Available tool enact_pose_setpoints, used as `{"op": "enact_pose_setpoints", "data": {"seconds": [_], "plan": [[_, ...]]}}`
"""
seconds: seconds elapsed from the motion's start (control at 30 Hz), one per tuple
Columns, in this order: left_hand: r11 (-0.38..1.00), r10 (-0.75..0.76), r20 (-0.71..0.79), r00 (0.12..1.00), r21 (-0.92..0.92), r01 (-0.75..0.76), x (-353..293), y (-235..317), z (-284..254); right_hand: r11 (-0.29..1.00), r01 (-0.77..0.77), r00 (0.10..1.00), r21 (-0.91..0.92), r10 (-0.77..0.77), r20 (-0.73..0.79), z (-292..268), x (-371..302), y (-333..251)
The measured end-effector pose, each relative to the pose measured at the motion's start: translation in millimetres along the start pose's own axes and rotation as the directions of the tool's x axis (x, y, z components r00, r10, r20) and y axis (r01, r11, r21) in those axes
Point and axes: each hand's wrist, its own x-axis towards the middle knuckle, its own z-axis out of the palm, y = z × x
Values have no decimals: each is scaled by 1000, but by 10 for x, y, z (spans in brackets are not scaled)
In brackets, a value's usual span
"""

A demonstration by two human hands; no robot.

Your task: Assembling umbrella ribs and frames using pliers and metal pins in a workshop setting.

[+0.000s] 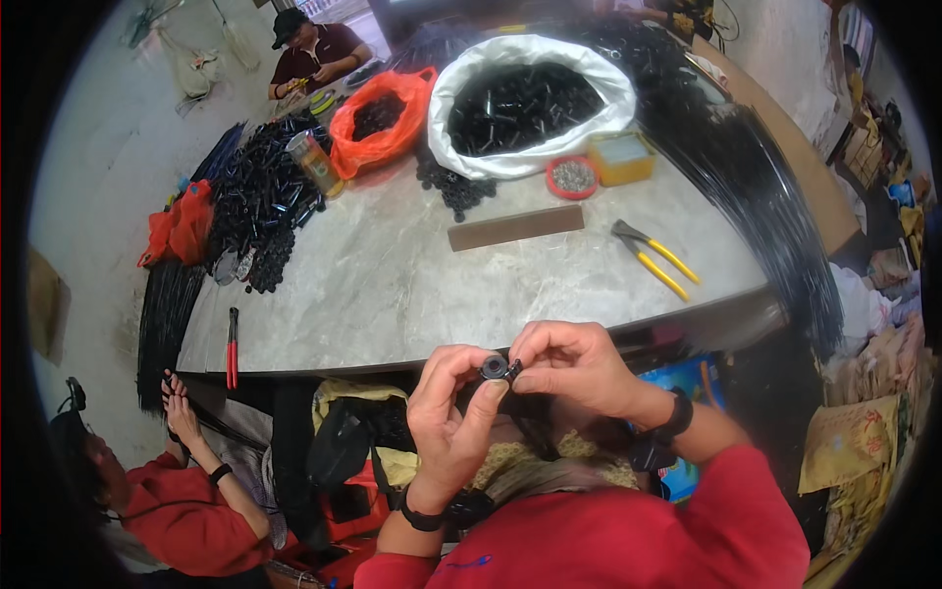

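Just off the table's near edge, my left hand [453, 412] pinches a small round black part [494, 367] with a hole in its middle between thumb and fingers. My right hand [581, 368] is closed at the part's right side, its thumb and forefinger on a small dark piece [513, 369]. Whether that piece is joined to the round part, I cannot tell. Nearest on the table are yellow-handled end-cutting pliers [655, 257] and a flat brown bar [516, 228].
A white sack [449, 147] of black tubular parts stands at the back, beside an orange bag [343, 157], a red dish [572, 193] of small metal bits and a yellow box [622, 162]. Long black strands [756, 187] line the right. Co-workers sit left [196, 510] and far [312, 54].
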Motion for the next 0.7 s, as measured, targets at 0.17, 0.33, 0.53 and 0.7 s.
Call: {"op": "enact_pose_setpoints", "data": {"seconds": [0.17,0.33,0.53,0.7], "plan": [[1000,8,-67,998,12,-7,-5,2,61,979,183,983,-85,-182,24,20,24,25],[999,-33,-20,999,-12,33,46,-16,-23,984,130,990,-118,-136,-42,65,44,26],[996,2,91,996,-92,7,118,-60,-128,993,102,992,-63,-107,-74,130,72,32],[984,-30,145,989,-171,55,113,-70,-203,995,31,998,-98,-36,-45,75,45,30]]}}
